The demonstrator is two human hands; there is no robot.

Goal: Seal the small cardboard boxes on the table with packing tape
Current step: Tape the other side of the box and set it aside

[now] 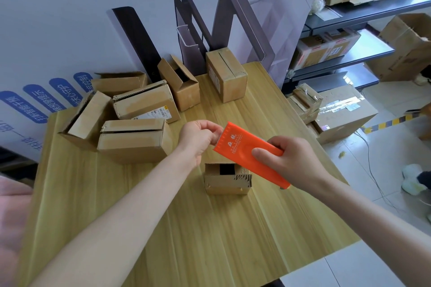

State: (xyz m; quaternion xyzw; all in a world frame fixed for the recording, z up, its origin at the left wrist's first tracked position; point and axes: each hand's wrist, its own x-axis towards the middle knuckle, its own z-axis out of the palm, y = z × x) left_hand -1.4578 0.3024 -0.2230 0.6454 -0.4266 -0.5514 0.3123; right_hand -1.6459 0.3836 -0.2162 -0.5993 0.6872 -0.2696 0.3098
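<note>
Hands first: got the right hand [289,161] curled firmly round the back half of the orange tape dispenser [249,151], thumb pressed across its top face. Left hand [198,138] up at the dispenser's front edge, fingertips pinching there, probably on the loose tape end, though can't actually make out any clear tape. Holding the whole lot in the air, over the small open box [227,178] sitting alone near the middle of the wooden table [163,228], top not closed, dark hole showing. Looks like the pull-out-a-strip stage, with nothing stuck down yet. Next up, probably: draw out enough tape, fold the flaps flat, then lay the strip along the seam and press it down. Further back by the wall, a heap of other boxes [133,140], several gaping open too, so plenty left to seal.
</note>
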